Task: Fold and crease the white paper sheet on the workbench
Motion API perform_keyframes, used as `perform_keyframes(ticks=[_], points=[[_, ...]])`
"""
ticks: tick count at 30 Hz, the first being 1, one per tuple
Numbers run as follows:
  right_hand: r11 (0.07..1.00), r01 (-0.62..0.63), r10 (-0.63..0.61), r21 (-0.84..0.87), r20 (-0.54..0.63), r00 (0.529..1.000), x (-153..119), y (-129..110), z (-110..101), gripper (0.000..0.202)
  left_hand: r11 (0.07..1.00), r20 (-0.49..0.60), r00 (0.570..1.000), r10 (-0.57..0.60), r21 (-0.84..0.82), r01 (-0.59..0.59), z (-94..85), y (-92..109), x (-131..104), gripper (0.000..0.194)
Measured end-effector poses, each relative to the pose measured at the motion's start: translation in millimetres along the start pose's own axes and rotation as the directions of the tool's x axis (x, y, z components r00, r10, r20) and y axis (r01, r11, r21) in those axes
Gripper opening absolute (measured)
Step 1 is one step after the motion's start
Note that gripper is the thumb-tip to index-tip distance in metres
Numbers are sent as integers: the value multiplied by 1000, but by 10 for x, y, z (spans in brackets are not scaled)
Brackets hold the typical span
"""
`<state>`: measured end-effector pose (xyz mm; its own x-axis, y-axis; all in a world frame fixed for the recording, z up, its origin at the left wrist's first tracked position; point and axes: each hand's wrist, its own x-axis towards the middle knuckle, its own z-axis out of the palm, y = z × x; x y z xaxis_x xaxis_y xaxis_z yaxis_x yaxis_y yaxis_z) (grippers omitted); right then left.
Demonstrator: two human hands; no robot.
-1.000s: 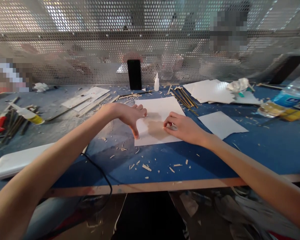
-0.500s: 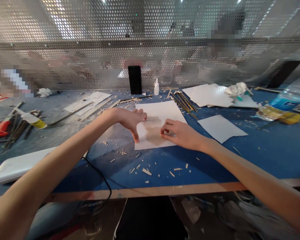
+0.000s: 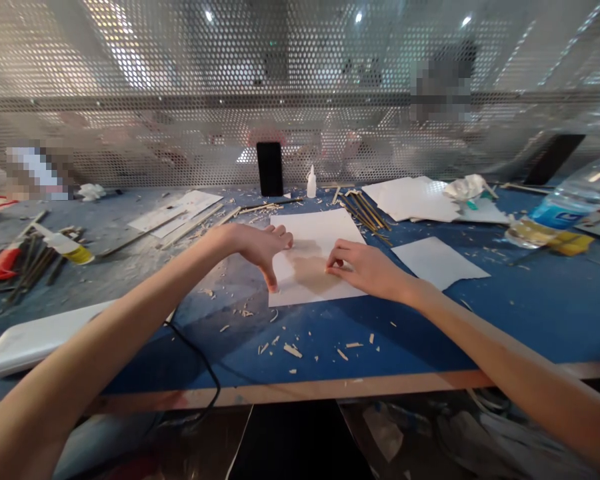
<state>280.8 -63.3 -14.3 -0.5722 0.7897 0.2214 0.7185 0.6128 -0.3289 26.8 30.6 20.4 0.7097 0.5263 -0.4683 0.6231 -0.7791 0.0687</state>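
A white sheet of paper (image 3: 313,227) lies on the blue tabletop in front of me. My left hand (image 3: 270,252) is open over its left side, thumb and fingers spread apart, the thumb tip resting near the lower left corner. Over the right part of the sheet, my right hand (image 3: 357,265) is closed in a pinch, thumb and index fingertips together. Whatever may be between those fingertips is too small to make out. Both hands cast shadows on the paper.
Behind the sheet stand a black phone (image 3: 270,169) and a small white bottle (image 3: 311,183). Thin sticks (image 3: 364,212), more paper (image 3: 440,262) and a plastic bottle (image 3: 563,207) lie to the right. A glue bottle (image 3: 66,245) and a white case (image 3: 40,338) are left. Wood scraps litter the table.
The view has tilted up slightly, so the table sits lower in the picture. My right thumb and index finger look more tightly pinched. My left hand has hardly moved.
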Motion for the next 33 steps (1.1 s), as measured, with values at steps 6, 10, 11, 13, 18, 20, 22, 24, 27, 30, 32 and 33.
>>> perform_keyframes(ticks=[6,10,11,13,18,20,22,24,27,30,32,33], points=[[998,0,-3,-69,-34,999,-2,-9,17,18,1000,-2,1000,-10,-18,10,-5,20,-2,111],[998,65,-65,-2,47,997,-1,-31,15,17,1000,-2,1000,-2,-30,2,-9,18,0,111],[997,78,-78,6,60,995,-1,-32,16,17,999,-3,1000,-1,-34,1,-9,16,1,110],[997,70,-69,-36,41,997,-2,-24,21,18,999,-4,1000,0,-33,0,-8,14,0,107],[999,47,-46,-23,37,998,-10,-30,38,18,1000,-2,1000,-12,1,12,-25,42,-18,108],[994,79,-86,72,103,991,-8,-47,45,17,1000,2,1000,-8,-3,8,-39,63,-29,107],[993,85,-94,83,113,989,0,-48,47,18,1000,-3,1000,4,-10,-4,-48,77,-36,107],[998,55,-56,28,59,997,9,-28,44,18,1000,-10,1000,13,-13,-14,-50,82,-37,108],[999,24,-25,29,36,999,7,-7,46,18,1000,-10,1000,8,-15,-8,-51,86,-35,109],[994,49,-58,95,95,994,-15,-37,66,17,1000,-1,1000,1,-16,-1,-61,96,-41,107],[993,39,-49,113,88,995,-18,-66,70,16,1000,-4,1000,5,-11,-5,-66,101,-46,106],[992,24,-33,123,69,997,-10,-75,60,16,1000,-6,1000,8,-8,-9,-67,101,-47,106]])
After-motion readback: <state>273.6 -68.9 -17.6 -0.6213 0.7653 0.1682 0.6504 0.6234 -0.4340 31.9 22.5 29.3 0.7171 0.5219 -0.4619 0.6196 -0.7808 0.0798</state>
